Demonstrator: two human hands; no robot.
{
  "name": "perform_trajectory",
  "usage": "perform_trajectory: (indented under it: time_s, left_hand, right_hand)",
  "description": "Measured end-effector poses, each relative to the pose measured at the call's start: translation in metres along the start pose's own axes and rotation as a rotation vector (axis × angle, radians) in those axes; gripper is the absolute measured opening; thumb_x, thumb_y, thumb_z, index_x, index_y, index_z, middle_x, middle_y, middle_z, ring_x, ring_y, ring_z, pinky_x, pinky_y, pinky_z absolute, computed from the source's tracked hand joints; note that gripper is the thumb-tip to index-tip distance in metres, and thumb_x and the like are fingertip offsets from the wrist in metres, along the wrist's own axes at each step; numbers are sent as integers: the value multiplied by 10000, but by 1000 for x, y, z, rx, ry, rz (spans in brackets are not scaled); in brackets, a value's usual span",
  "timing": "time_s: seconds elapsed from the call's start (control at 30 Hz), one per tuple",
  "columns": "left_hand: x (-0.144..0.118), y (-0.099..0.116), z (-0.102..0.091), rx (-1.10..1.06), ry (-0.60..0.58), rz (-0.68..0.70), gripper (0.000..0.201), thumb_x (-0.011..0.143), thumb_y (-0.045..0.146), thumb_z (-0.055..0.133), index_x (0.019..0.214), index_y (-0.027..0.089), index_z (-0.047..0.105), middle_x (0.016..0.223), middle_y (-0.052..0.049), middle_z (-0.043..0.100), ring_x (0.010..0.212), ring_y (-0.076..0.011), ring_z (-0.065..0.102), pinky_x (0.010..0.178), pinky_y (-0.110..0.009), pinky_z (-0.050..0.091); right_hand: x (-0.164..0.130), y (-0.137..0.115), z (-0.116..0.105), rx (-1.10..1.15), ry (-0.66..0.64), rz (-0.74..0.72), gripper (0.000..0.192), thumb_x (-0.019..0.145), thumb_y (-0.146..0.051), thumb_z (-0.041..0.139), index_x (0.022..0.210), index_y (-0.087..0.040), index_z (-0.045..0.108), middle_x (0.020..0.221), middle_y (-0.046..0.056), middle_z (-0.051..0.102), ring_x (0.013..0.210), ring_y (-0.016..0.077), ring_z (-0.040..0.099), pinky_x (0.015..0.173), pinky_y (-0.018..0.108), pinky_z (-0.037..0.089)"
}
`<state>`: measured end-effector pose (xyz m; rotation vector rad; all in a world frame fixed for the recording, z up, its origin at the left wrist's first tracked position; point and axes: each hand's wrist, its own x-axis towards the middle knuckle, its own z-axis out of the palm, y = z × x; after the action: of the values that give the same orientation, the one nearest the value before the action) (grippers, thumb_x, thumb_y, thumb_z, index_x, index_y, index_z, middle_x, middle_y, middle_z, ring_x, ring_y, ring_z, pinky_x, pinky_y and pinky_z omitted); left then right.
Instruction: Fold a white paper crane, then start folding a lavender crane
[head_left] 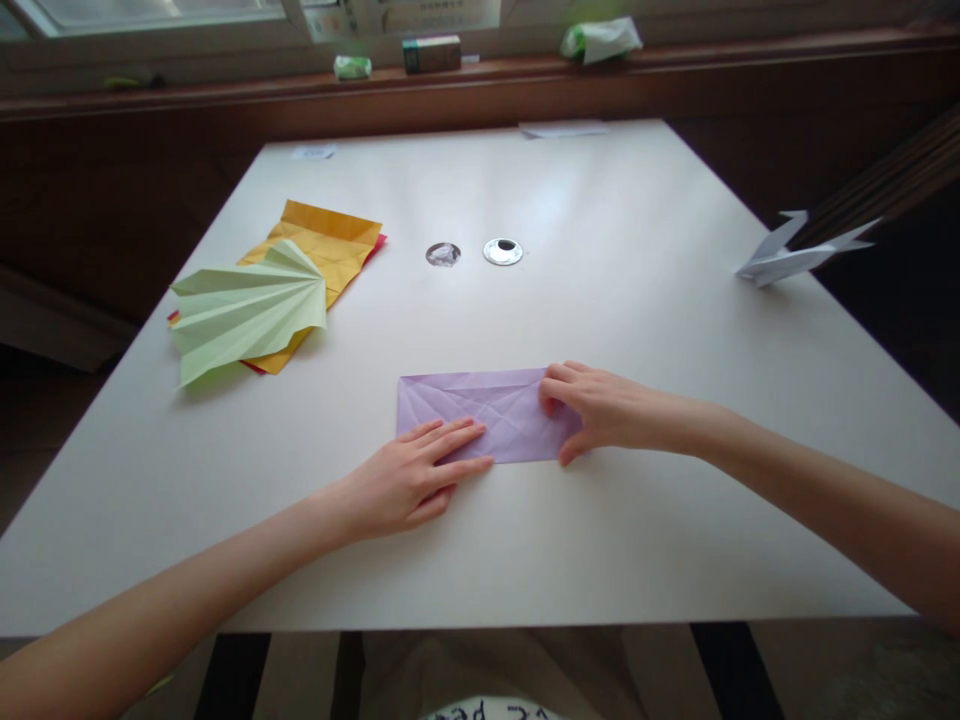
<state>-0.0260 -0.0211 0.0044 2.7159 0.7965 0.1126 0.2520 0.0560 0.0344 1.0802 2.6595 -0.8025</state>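
A purple sheet of origami paper (491,410), folded into a long rectangle, lies flat on the white table near its front. Creases cross its surface, and a narrow strip runs along the far edge. My left hand (420,475) rests flat on the paper's lower left part, fingers stretched out and pointing right. At the right end, my right hand (600,405) has its fingers curled over the far side and its thumb at the near edge, with the paper between them. That end of the paper is partly hidden under the hand.
On the left of the white table (615,540) lie a pale green pleated paper (247,315) and orange paper (337,245), with red paper beneath. Two round metal-rimmed discs (502,251) sit mid-table. A white paper crane (802,255) stands at the right edge. Small packets (600,40) line the windowsill.
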Motion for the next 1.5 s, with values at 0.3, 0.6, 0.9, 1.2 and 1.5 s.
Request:
perform_trajectory:
  time_s: [0.3,0.6,0.9,1.2,1.5]
  left_hand:
    - [-4,0,1,20,6,-11,480,879,173,381,1350,264,368,1484,-41,245,1371,-207,204,1103,-410,261]
    - [-49,4,2,95,80,-151,516,836,100,388,1332,242,403,1469,-45,282,1348,-225,267,1072,-405,322]
    - [-72,7,5,120,209,-248,472,820,95,394,1270,210,480,1414,-58,387,1319,-240,329,1033,-409,389]
    - [-76,4,5,205,328,-222,410,805,68,460,1191,184,535,1294,-80,529,1247,-240,438,962,-400,465]
    - [-52,-1,-5,419,291,-367,349,854,236,477,1188,150,531,1347,-132,465,1227,-302,447,933,-455,444]
  right_hand:
    - [-7,-4,-12,-53,-98,131,380,580,-413,737,771,-201,485,896,44,513,840,228,477,638,286,350]
    - [-11,-6,-11,-28,-90,156,373,590,-405,731,770,-207,472,908,41,520,845,229,484,626,286,352]
    - [-11,-5,-9,-65,-63,147,354,604,-366,735,770,-206,467,911,53,526,832,230,495,629,305,383]
    - [-18,4,4,-168,94,62,396,601,-419,746,841,-190,530,1034,94,547,934,273,515,749,398,455]
    - [-36,-1,25,-289,334,-166,424,739,-522,602,946,-152,584,1285,174,497,1176,329,452,939,483,400]
